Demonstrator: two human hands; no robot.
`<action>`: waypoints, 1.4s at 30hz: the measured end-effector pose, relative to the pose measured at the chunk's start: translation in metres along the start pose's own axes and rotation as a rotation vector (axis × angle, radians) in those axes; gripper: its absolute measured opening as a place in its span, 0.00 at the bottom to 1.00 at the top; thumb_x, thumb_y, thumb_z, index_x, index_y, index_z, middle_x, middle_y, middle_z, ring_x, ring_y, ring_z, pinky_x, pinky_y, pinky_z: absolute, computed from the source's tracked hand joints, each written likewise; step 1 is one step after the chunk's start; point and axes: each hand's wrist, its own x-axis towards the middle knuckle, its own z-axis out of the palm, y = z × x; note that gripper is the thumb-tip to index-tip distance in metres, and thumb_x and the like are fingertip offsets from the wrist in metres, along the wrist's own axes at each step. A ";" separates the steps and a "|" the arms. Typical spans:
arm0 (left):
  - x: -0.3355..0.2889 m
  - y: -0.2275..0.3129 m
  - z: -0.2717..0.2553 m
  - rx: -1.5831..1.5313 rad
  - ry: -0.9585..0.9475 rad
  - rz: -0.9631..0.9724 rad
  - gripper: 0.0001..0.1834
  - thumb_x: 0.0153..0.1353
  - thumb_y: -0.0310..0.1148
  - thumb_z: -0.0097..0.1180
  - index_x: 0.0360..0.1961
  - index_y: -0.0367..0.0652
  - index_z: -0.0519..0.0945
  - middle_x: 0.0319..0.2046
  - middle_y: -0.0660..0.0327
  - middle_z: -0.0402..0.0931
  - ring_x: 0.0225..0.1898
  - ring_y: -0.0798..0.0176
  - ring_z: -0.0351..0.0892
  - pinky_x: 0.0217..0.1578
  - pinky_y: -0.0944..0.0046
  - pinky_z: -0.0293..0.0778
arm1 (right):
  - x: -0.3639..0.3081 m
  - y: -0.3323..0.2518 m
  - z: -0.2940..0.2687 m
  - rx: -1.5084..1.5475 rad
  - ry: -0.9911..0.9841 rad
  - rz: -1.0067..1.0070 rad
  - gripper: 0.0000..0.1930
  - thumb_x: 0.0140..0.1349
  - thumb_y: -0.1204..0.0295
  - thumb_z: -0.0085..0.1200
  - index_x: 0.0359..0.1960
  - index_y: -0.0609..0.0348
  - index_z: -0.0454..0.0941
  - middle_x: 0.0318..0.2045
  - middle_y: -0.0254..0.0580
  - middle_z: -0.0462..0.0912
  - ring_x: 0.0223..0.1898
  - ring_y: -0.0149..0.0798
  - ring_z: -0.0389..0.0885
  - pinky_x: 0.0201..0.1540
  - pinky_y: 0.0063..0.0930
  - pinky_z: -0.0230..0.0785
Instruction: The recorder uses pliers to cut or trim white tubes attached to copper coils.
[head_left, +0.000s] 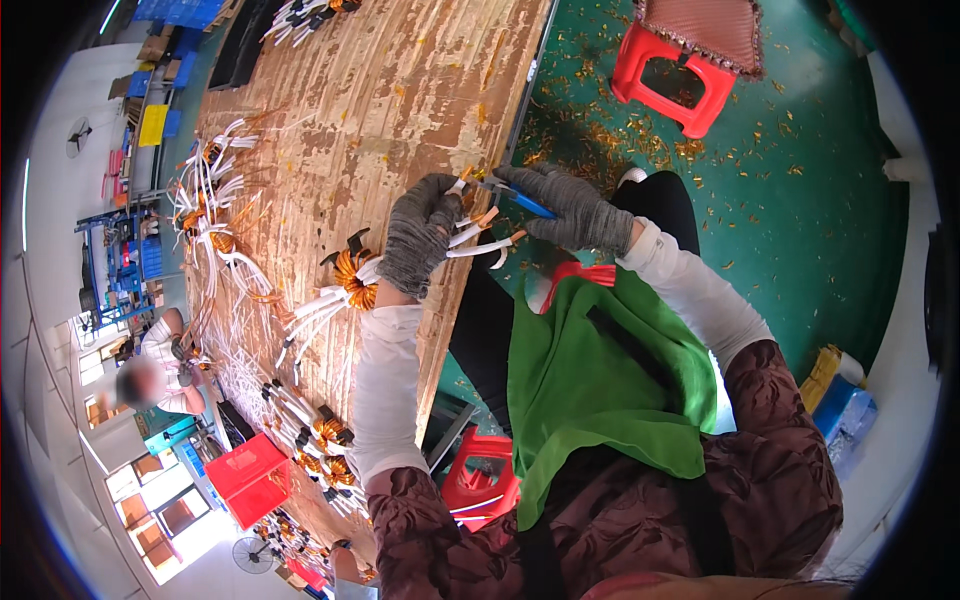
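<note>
left hand [418, 232] clamped on leads [480, 249] | right hand [572, 208] gripping blue tool [524, 199] | imo pinch close to the end, go easy

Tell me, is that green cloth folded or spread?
Spread, though rumpled: the green cloth fans out wide, its edges far apart.

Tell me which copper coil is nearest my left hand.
The copper coil just left of your left hand. It sits by itself; the other coils lie bunched farther away on the table.
</note>
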 end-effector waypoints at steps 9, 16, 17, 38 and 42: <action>0.000 -0.004 0.008 -0.028 0.025 0.039 0.09 0.61 0.26 0.48 0.40 0.33 0.77 0.30 0.57 0.78 0.30 0.69 0.75 0.33 0.67 0.73 | 0.007 -0.013 -0.003 -0.143 0.120 -0.107 0.34 0.46 0.68 0.57 0.60 0.53 0.64 0.41 0.53 0.73 0.42 0.55 0.72 0.45 0.42 0.66; -0.003 -0.013 0.024 0.148 0.241 0.268 0.10 0.60 0.27 0.52 0.38 0.31 0.78 0.26 0.54 0.79 0.27 0.67 0.77 0.30 0.66 0.73 | 0.000 -0.015 -0.001 0.134 0.081 0.047 0.28 0.48 0.73 0.56 0.55 0.55 0.69 0.31 0.41 0.75 0.31 0.42 0.74 0.37 0.34 0.69; -0.002 -0.012 0.024 0.146 0.240 0.268 0.10 0.60 0.27 0.52 0.38 0.31 0.78 0.26 0.54 0.79 0.27 0.67 0.77 0.30 0.66 0.73 | -0.003 -0.012 -0.001 0.561 -0.089 0.192 0.27 0.49 0.74 0.54 0.55 0.55 0.69 0.28 0.36 0.74 0.29 0.37 0.74 0.36 0.30 0.69; -0.006 0.001 -0.011 -0.327 -0.171 0.011 0.16 0.57 0.35 0.57 0.41 0.32 0.77 0.30 0.60 0.78 0.30 0.70 0.75 0.31 0.72 0.71 | 0.027 -0.016 -0.024 -0.622 0.133 -0.317 0.34 0.41 0.71 0.59 0.57 0.47 0.69 0.40 0.46 0.76 0.37 0.48 0.75 0.41 0.36 0.69; 0.001 -0.022 0.016 -0.010 0.089 0.275 0.15 0.57 0.37 0.57 0.39 0.36 0.78 0.27 0.63 0.77 0.30 0.74 0.73 0.29 0.72 0.70 | 0.002 -0.021 -0.012 -0.035 0.129 -0.101 0.29 0.45 0.73 0.58 0.54 0.49 0.73 0.36 0.43 0.79 0.31 0.40 0.77 0.34 0.29 0.70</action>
